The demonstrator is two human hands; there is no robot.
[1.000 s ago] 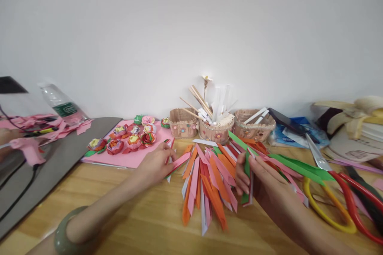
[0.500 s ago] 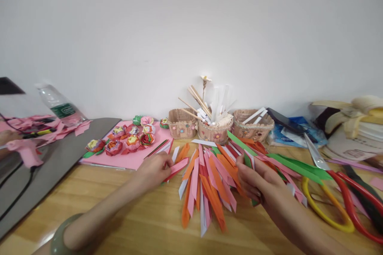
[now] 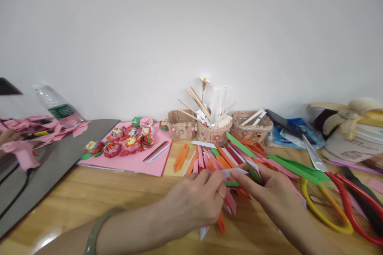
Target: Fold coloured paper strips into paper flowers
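Amid the clutter at the frame's centre, a right hand (image 3: 271, 191) grips a folded green-and-white paper bundle (image 3: 255, 173); the curled left hand (image 3: 194, 199) meets it at a narrow white paper strip (image 3: 227, 172), its fingertips hidden and its hold impossible to tell. Folded orange, pink and white strips (image 3: 222, 160) fan across the wooden tabletop (image 3: 89, 195). Separating single strips appears under way, calling next for a light, exact pinch.

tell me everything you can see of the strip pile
The pile looks like folded paper strips: orange, pink, white, red and some green, overlapping. They lie fanned on the wooden table in front of the baskets. Some ends are pointed. The left hand and right hand hide part of it; whether they touch it is unclear.
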